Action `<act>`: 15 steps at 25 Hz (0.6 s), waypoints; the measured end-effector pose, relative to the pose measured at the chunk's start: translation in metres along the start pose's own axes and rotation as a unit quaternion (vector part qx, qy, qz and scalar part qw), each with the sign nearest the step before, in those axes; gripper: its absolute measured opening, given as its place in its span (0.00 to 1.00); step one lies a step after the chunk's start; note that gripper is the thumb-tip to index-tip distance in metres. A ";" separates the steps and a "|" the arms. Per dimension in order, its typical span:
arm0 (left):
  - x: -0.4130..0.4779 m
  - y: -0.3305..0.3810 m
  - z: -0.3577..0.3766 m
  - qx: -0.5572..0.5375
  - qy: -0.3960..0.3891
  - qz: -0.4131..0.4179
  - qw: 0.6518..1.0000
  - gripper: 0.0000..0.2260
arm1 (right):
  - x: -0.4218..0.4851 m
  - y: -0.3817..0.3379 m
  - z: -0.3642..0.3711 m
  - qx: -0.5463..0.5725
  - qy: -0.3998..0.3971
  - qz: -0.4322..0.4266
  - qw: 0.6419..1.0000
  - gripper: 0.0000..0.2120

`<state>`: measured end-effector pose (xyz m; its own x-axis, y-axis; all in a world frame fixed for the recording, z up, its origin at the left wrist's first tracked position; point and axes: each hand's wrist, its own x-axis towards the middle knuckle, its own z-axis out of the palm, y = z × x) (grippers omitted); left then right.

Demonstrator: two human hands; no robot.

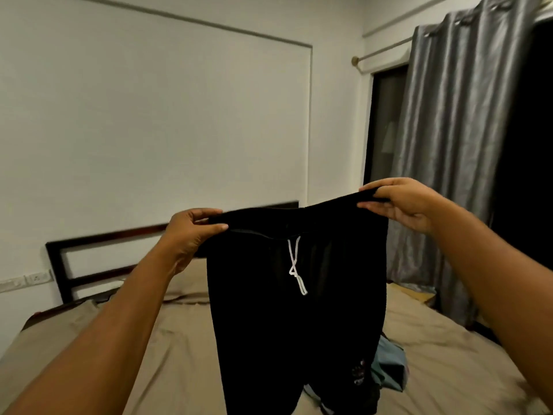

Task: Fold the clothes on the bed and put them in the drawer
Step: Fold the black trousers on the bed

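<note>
**Black trousers held up by the waistband above a bed**

A person stood at a bed and held a pair of black trousers (294, 295) up in the air in front of them. The left hand (191, 232) pinched one end of the waistband, thumb below and fingers curled over the top. The right hand (401, 205) pinched the other end the same way, a little higher. The waistband was pulled taut between the two hands, probably so the garment would hang straight and flat before folding. A white drawstring (296, 265) dangled from the middle of the waist. The legs hung down over the bed (167, 348), which was covered in a tan sheet; whether they touched it could not be told. More clothes (389, 366), bluish and dark, lay in a loose heap on the sheet behind the trousers. A dark headboard (89, 250) stood against the pale wall, and grey curtains (449, 145) hung to the right. No drawer was in view.
</note>
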<state>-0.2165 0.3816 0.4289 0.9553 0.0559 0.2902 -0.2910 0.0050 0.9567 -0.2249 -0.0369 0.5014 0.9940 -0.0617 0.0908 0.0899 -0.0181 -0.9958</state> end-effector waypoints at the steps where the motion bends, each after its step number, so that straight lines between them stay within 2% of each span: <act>1: 0.005 0.008 0.002 0.049 0.004 0.024 0.998 0.17 | 0.000 -0.007 -0.004 0.056 -0.006 -0.023 0.998 0.12; 2: 0.008 0.016 0.006 0.132 0.022 0.066 0.989 0.17 | -0.003 -0.014 -0.008 0.081 -0.016 -0.051 0.995 0.13; 4: 0.012 0.027 0.015 0.294 0.081 0.169 0.937 0.12 | -0.007 -0.022 -0.013 0.058 -0.014 -0.110 0.992 0.17; 5: 0.014 0.032 0.019 0.318 0.105 0.204 0.920 0.09 | -0.009 -0.024 -0.014 0.030 -0.001 -0.132 0.991 0.16; 6: 0.014 0.037 0.024 0.311 0.115 0.223 0.917 0.07 | -0.012 -0.026 -0.014 0.005 0.014 -0.154 0.988 0.13; 8: 0.012 0.050 0.030 0.239 0.095 0.228 0.939 0.07 | -0.022 -0.033 -0.012 -0.070 0.049 -0.200 0.976 0.05; 10: 0.007 0.068 0.031 0.101 0.040 0.210 0.972 0.07 | -0.036 -0.042 -0.018 -0.135 0.073 -0.239 0.959 0.04; 11: 0.001 0.080 0.029 0.007 -0.010 0.204 0.979 0.07 | -0.044 -0.047 -0.025 -0.112 0.072 -0.258 0.957 0.06; 13: -0.012 0.106 0.030 -0.186 -0.133 0.174 0.958 0.10 | -0.065 -0.053 -0.028 0.091 -0.002 -0.273 0.958 0.09; 14: -0.016 0.118 0.039 -0.235 -0.173 0.163 0.943 0.12 | -0.072 -0.058 -0.024 0.172 -0.046 -0.263 0.948 0.11; 15: -0.016 0.129 0.056 -0.246 -0.191 0.157 0.937 0.14 | -0.071 -0.065 -0.014 0.196 -0.070 -0.249 0.946 0.17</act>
<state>-0.2661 0.3256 0.5485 0.7396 -0.2300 0.6326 -0.4600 0.5134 0.7244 -0.3021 -0.0451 0.5594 0.8178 -0.0094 0.5754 0.5388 0.3639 -0.7598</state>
